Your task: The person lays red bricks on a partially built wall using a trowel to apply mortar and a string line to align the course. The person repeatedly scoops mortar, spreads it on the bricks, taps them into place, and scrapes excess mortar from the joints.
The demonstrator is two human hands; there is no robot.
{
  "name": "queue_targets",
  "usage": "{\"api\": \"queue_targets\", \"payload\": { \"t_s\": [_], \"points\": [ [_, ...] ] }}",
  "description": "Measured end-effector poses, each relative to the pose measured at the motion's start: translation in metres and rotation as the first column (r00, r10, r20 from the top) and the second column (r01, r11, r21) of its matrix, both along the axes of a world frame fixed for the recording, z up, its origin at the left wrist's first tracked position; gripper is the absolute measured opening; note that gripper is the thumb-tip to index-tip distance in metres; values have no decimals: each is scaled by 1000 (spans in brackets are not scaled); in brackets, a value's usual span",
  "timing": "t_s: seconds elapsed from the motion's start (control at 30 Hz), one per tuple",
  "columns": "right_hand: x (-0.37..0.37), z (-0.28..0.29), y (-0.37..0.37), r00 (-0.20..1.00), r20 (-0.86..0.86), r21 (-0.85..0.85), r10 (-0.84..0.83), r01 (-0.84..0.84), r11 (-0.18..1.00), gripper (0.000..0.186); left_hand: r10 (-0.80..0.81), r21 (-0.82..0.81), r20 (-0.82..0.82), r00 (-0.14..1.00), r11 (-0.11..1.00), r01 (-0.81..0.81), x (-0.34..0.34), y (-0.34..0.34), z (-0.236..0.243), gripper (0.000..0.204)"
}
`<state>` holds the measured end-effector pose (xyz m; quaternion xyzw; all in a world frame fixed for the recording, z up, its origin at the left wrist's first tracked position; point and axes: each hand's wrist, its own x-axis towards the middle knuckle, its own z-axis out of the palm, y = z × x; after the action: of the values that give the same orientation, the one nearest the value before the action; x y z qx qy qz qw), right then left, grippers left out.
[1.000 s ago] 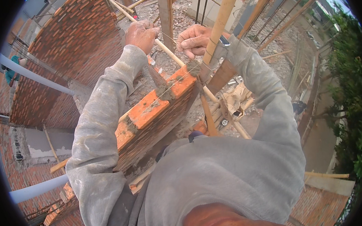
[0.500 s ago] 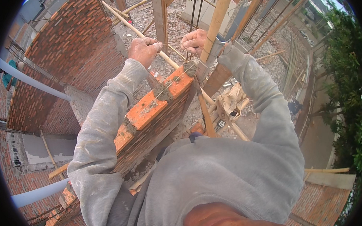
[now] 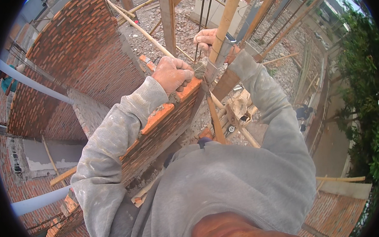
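My left hand [image 3: 173, 74] is closed, fingers curled, low over the far end of the brick wall [image 3: 158, 116]. Whatever lies in its grip is too small to make out. Beside it, wet grey mortar [image 3: 200, 69] caps the wall's end. My right hand [image 3: 206, 38] reaches around the bamboo pole [image 3: 224, 25] with its fingertips pinched together, close to the thin steel rods [image 3: 208, 11]. What those fingertips hold cannot be made out. A dark watch [image 3: 230, 38] shows at my right wrist.
A tall brick wall [image 3: 70, 52] rises on the left, with a pale pipe [image 3: 35, 82] across it. Wooden posts [image 3: 167, 20] and a long bamboo pole [image 3: 143, 32] stand ahead over rubble. Crumpled brown paper [image 3: 240, 104] lies below right. A person in green [image 3: 7, 84] is far left.
My left hand has come down and to the right, from above the wall to beside the mortar. My right hand has shifted slightly right. The string seen over the bricks is now mostly hidden.
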<state>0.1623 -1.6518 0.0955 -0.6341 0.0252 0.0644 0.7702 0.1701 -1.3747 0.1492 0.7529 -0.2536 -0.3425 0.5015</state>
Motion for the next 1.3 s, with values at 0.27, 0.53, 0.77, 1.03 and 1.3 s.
{"api": "queue_targets", "payload": {
  "t_s": [0.27,0.53,0.77,1.03,1.3],
  "points": [
    [-11,-29,5,952,255,177,-171,128,976,16,102,-99,8,995,990,-101,4,-17,-13,8],
    [7,-70,-6,978,144,52,-148,141,989,15,83,-76,27,996,994,-81,0,-22,-14,11],
    [-15,-46,0,901,315,220,-298,237,946,13,79,-103,7,997,992,-77,-2,-22,-18,13],
    [-50,-34,20,776,324,266,-541,474,839,11,51,-56,80,995,997,-47,0,-21,-14,17],
    [-81,-25,23,784,175,587,-596,403,703,9,11,-16,173,985,1000,-9,-5,-19,-14,21]
  ]
}}
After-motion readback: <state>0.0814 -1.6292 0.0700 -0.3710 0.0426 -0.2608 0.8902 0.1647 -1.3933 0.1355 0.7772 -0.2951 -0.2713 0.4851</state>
